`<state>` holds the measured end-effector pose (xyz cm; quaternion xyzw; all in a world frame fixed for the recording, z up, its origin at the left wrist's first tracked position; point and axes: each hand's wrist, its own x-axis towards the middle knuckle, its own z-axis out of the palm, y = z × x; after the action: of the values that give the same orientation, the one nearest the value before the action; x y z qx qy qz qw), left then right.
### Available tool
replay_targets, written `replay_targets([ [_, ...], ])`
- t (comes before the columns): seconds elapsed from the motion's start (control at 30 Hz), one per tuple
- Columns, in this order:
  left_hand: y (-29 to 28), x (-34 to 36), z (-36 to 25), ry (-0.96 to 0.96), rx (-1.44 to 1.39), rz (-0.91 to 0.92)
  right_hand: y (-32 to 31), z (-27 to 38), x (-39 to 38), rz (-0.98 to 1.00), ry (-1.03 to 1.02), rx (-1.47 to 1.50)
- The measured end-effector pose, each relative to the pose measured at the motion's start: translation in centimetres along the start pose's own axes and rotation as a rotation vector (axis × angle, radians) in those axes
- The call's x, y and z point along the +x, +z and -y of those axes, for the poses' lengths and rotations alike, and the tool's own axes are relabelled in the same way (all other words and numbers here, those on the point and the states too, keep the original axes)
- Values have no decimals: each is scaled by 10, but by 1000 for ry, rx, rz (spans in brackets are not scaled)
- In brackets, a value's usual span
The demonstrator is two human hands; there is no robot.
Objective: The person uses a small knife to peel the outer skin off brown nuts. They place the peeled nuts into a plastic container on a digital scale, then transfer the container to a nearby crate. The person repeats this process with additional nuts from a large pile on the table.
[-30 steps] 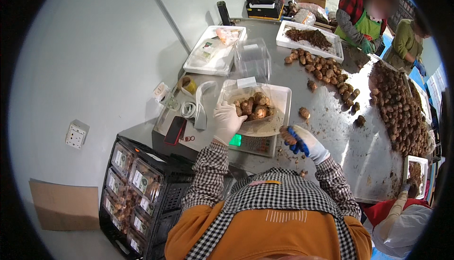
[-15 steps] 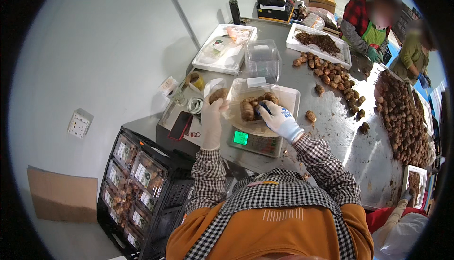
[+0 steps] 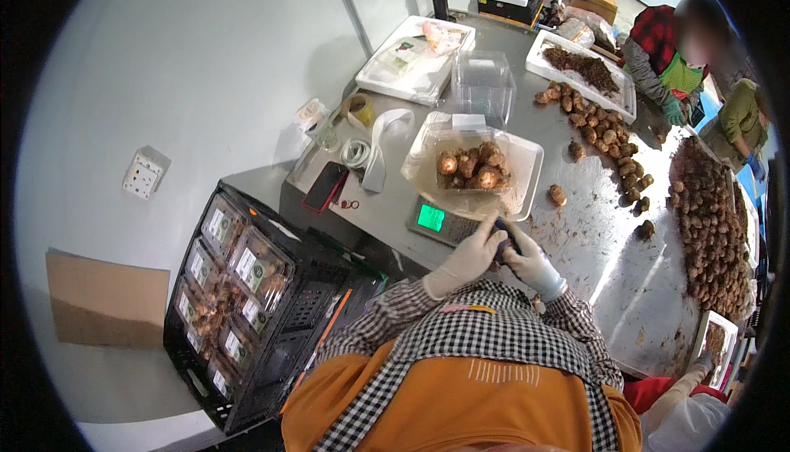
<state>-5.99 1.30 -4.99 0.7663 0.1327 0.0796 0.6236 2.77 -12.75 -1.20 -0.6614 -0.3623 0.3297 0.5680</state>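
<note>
My two gloved hands meet in front of my apron, just below the scale (image 3: 444,223) with its lit green display. The left hand (image 3: 467,261) is closed, its fingertips against the fingers of my right hand (image 3: 535,268), which are also curled. Something dark blue shows between them; whether it is the right glove's blue palm side or a separate thing, I cannot tell. Beyond them an open clear plastic box (image 3: 475,182) holds several brown taros (image 3: 467,164). It rests in the white weighing tray (image 3: 527,174) on the scale.
Loose taros (image 3: 609,135) lie along the metal table, with a big heap (image 3: 712,230) at right. Left are a phone (image 3: 326,186), tape roll (image 3: 357,110) and black crate (image 3: 304,287) of packed boxes. Empty clear boxes (image 3: 484,82) stand behind the tray. Co-workers are at far right.
Both hands have left the tray and come together near my body. The taro in my left hand is no longer there; the box in the tray now shows fully. The view has shifted slightly.
</note>
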Motion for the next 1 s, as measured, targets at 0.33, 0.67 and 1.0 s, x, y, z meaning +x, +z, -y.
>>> replay_targets([
  [0.33, 10, -10, -27, 4, 237, 377, -86, -82, -45, -420, 379, -468],
  [0.67, 2, -2, -22, 223, 217, 261, -116, -109, -53, -527, 435, -1183],
  [1.0, -174, 159, 38, 169, 284, -662, -85, -42, 11, -516, 99, -410],
])
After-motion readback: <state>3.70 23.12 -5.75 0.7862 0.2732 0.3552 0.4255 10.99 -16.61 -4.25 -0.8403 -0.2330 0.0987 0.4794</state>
